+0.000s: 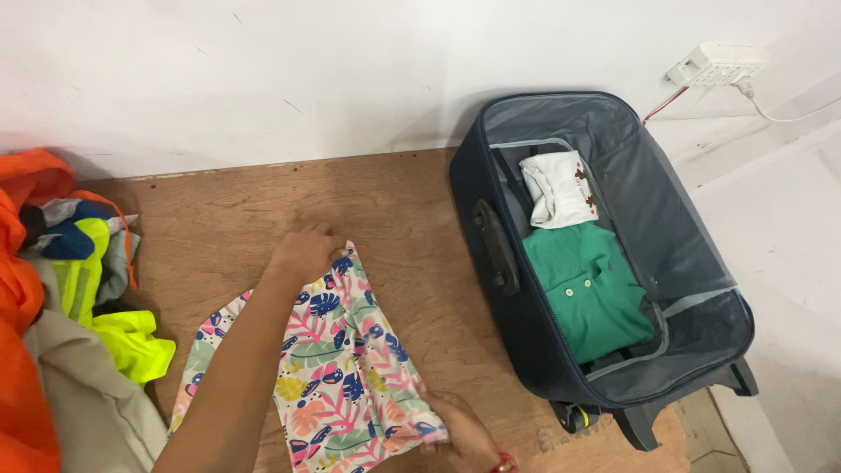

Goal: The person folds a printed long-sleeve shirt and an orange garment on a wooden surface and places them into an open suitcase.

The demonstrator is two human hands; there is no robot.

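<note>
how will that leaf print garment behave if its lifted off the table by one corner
The leaf-print garment is probably floppy: it lies flat and creased on the wooden table and bends where the left hand and right hand pinch its edges. It looks thin, so likely light. It would probably unfold and sag rather than hold shape.

Views: one only, worn on the head.
Position: above the wooden table (263, 210), near its front edge.
Direction: steeply downward and forward, toward the white wall (263, 70).
Nearness: close, at arm's reach; forearm cut off by the lower frame edge.
Coverage: clothes pile (61, 289) at left edge, open suitcase (613, 254) at right.
Overlap: none, single view.
</note>
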